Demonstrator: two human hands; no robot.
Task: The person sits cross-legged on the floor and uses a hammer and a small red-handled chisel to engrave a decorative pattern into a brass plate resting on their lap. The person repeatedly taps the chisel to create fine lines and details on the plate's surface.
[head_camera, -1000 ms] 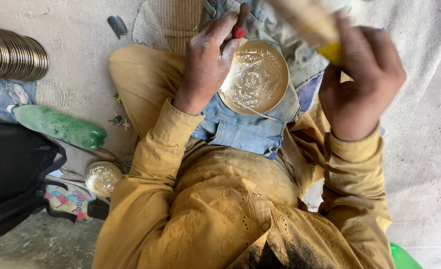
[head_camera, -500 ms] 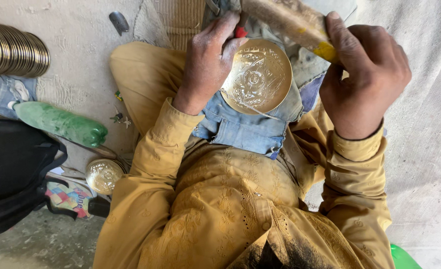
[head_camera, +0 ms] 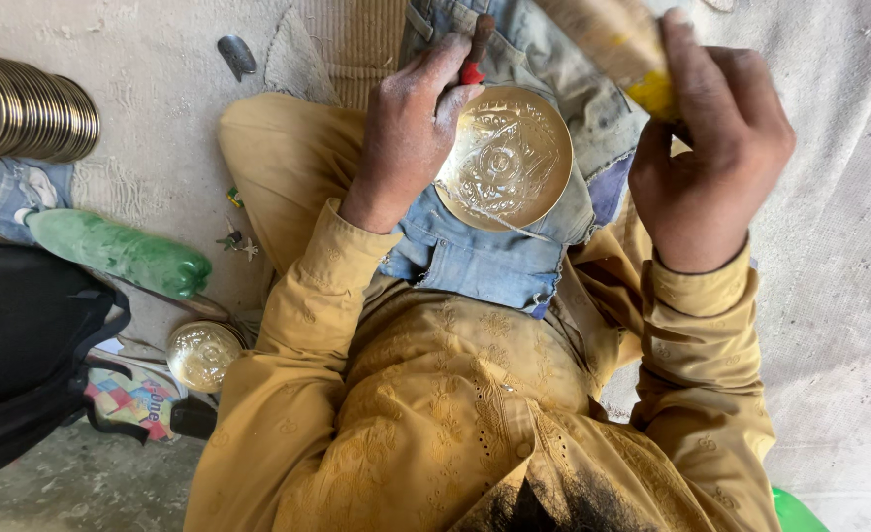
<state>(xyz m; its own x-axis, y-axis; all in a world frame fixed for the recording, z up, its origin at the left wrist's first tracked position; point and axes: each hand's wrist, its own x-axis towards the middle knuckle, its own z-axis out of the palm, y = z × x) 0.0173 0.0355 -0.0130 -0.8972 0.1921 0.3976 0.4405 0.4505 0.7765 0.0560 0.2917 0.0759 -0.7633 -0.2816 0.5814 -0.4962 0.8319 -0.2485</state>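
Observation:
A round brass plate (head_camera: pixel 509 158) with an engraved pattern lies on blue denim cloth (head_camera: pixel 475 261) over my lap. My left hand (head_camera: pixel 411 133) rests on the plate's left rim and pinches a thin red-tipped punch tool (head_camera: pixel 475 54) upright against the plate's top edge. My right hand (head_camera: pixel 716 148) is raised at the upper right, closed around the yellow end of a wooden mallet handle (head_camera: pixel 617 44), which is blurred and tilted toward the top of the view. I sit cross-legged in mustard-yellow clothes.
A stack of round metal plates (head_camera: pixel 32 108) lies at the upper left. A green plastic bottle (head_camera: pixel 120 251) lies on the floor at left, near a black bag (head_camera: pixel 22 345), a small brass bowl (head_camera: pixel 202 353) and a colourful sandal (head_camera: pixel 135 402). Pale cloth covers the floor at right.
The mallet in my right hand has swung down toward the punch and come back up to the upper right. My left hand, the punch and the plate have stayed in place.

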